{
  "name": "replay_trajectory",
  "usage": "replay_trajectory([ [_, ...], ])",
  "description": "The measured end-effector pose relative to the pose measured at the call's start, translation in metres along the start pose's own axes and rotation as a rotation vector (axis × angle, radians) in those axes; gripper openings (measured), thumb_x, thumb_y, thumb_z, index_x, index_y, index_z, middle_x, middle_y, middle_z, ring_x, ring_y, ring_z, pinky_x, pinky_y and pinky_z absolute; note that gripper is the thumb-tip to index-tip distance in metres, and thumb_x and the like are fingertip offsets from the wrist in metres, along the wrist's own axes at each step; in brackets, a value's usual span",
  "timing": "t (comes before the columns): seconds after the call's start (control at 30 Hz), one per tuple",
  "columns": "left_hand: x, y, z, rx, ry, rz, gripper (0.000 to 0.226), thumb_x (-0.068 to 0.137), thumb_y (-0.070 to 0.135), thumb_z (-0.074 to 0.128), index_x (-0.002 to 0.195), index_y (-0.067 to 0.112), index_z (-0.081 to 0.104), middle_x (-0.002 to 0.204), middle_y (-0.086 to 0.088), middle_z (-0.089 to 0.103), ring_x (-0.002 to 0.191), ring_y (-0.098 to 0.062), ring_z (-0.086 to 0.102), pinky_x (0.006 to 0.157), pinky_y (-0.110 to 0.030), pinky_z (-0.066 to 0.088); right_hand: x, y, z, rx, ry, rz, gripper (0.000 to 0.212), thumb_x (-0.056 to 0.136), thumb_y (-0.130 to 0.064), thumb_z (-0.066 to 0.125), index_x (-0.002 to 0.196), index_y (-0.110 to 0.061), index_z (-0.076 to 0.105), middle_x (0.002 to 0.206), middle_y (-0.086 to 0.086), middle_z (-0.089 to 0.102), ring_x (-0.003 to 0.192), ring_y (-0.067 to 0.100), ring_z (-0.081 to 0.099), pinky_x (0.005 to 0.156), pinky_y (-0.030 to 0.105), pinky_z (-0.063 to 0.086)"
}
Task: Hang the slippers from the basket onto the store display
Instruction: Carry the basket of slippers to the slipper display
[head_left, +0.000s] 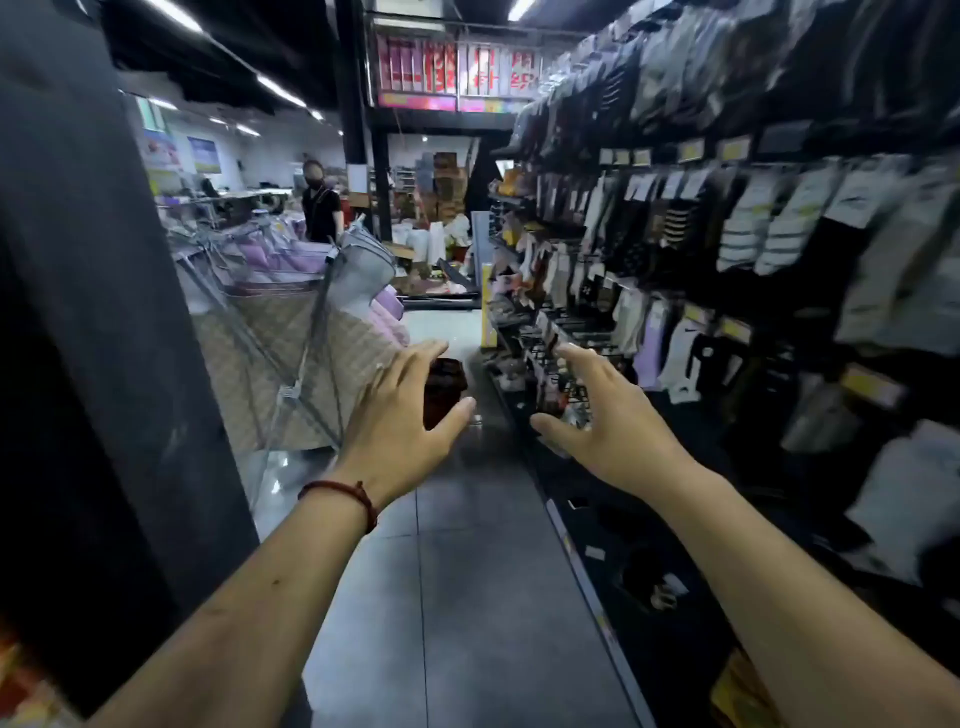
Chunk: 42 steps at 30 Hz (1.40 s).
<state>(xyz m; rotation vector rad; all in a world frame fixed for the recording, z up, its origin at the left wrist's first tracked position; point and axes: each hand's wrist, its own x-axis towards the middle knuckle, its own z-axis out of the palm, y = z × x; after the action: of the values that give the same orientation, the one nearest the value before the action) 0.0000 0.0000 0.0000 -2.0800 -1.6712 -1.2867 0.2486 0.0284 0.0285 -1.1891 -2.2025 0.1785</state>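
Note:
Both my arms stretch forward down a store aisle. My left hand (402, 415), with a red cord bracelet on the wrist, has straight spread fingers and holds nothing. My right hand (597, 421) is likewise spread and empty. Between them, farther down on the floor, stands a dark red basket (444, 389), partly hidden behind my left hand; what it holds cannot be made out. The store display (675, 249) of hooks with hanging packaged goods runs along the right wall, blurred.
A dark pillar (104, 312) fills the left edge. A wire rack (291, 312) of folded purple and beige goods stands left of the aisle. A person (320, 202) stands far back. The grey tiled floor (467, 571) runs between rack and display.

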Motion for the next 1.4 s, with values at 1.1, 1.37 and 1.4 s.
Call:
replay_trajectory([
  [1.1, 0.645, -0.543, 0.559, 0.065, -0.058, -0.309, 0.063, 0.088, 0.051, 0.061, 0.144, 0.026, 0.042, 0.145, 0.008, 0.048, 0.133, -0.014, 0.044, 0.115, -0.036, 0.035, 0.869, 0.481, 0.365, 0.220, -0.155, 0.046, 0.084, 0.081, -0.047, 0.078, 0.151, -0.026, 0.035, 0.150, -0.003, 0.046, 0.131, 0.016, 0.049, 0.098, 0.027, 0.042],
  [1.37, 0.762, -0.677, 0.672, 0.091, -0.006, -0.499, 0.065, 0.086, 0.047, 0.066, 0.141, 0.017, 0.048, 0.128, -0.003, 0.060, 0.121, -0.021, 0.056, 0.106, -0.043, 0.045, 1.071, 0.608, 0.477, 0.285, -0.354, 0.069, 0.101, 0.057, -0.088, 0.059, 0.142, -0.041, 0.032, 0.150, -0.004, 0.046, 0.132, 0.020, 0.051, 0.104, 0.046, 0.048],
  [1.4, 0.770, -0.694, 0.682, 0.092, -0.010, -0.521, 0.064, 0.087, 0.047, 0.067, 0.141, 0.019, 0.048, 0.128, -0.002, 0.059, 0.122, -0.021, 0.055, 0.106, -0.044, 0.045, 1.089, 0.617, 0.492, 0.294, -0.369, 0.070, 0.101, 0.057, -0.087, 0.060, 0.143, -0.042, 0.032, 0.151, -0.004, 0.044, 0.134, 0.020, 0.049, 0.105, 0.047, 0.047],
])
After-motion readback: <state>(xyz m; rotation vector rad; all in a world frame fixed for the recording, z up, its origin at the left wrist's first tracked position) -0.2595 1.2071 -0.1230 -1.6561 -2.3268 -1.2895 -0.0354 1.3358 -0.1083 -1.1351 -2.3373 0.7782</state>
